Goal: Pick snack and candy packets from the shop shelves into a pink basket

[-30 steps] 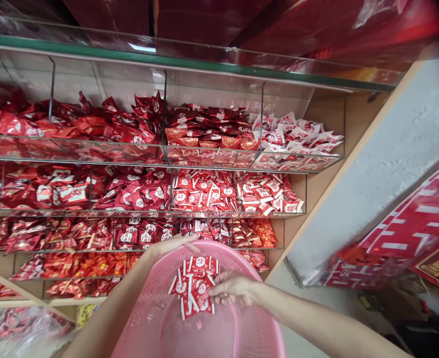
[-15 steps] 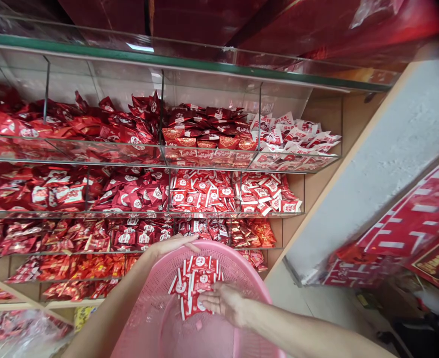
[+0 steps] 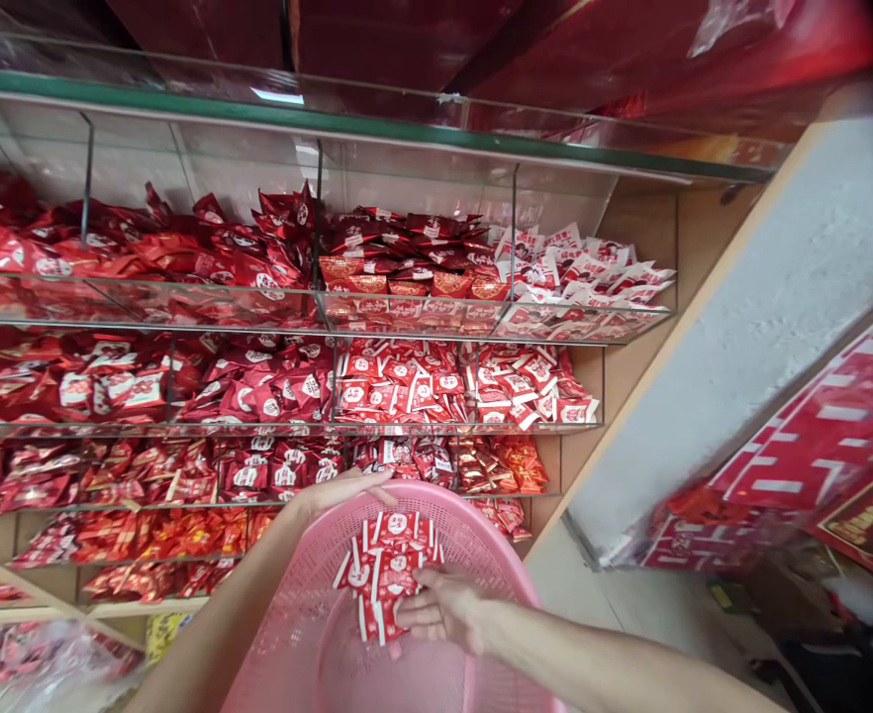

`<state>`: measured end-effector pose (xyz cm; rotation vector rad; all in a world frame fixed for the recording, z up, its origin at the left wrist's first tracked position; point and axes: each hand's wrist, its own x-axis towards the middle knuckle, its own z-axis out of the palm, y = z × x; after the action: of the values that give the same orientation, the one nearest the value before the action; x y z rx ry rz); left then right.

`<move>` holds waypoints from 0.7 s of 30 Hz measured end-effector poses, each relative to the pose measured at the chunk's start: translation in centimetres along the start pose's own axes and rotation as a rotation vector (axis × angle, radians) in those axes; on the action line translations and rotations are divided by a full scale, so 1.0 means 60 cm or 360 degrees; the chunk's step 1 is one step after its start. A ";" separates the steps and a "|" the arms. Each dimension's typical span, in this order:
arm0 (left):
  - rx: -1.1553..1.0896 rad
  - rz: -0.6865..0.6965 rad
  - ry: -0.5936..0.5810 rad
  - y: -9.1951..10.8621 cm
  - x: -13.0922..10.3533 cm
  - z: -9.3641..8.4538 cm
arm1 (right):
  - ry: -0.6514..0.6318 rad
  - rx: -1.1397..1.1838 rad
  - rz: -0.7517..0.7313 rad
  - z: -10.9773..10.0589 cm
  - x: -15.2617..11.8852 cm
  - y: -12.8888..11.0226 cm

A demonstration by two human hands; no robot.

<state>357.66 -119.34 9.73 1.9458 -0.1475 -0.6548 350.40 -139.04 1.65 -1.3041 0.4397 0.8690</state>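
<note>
A pink plastic basket (image 3: 502,555) with perforated walls tilts toward the shelves at the bottom centre. My left hand (image 3: 333,495) is closed over its far left rim. Inside lie several small red-and-white candy packets (image 3: 396,569), loosely heaped against the far wall. Reaching into the basket, my right hand (image 3: 447,609) has its fingers stretched out and a little apart. Its fingertips are at the right side of the packets, and I see nothing held in it. The thumb lies close to the upper packets.
Glass-fronted shelves (image 3: 407,315) with dividers hold rows of red packets (image 3: 399,381) ahead. White-and-red packets (image 3: 577,267) fill the upper right compartment. A wooden side panel (image 3: 630,396) borders a grey wall (image 3: 800,257). Clear plastic bags (image 3: 50,663) lie at lower left.
The lower packets in the basket have shifted slightly, and my right hand's fingers have moved a little lower and left along them. My left hand stays on the rim.
</note>
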 end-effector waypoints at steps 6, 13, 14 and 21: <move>-0.0040 0.0022 -0.0072 -0.006 0.005 -0.007 | 0.0015 -0.0064 -0.0065 -0.006 -0.018 -0.003; -0.0060 -0.0006 -0.0057 -0.010 0.008 -0.007 | -0.0001 -0.0304 -0.0450 -0.016 -0.042 -0.039; -0.0046 0.0000 -0.0057 -0.011 0.009 -0.008 | -0.0034 -0.0376 -0.0617 -0.017 -0.046 -0.057; 0.0024 0.0012 -0.0050 -0.013 0.014 -0.011 | 0.0440 -0.1354 -0.2188 -0.008 -0.095 -0.254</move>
<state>358.55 -118.76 8.95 1.9488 -0.1795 -0.6810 358.56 -141.53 15.48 -2.0321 -0.7027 -0.3779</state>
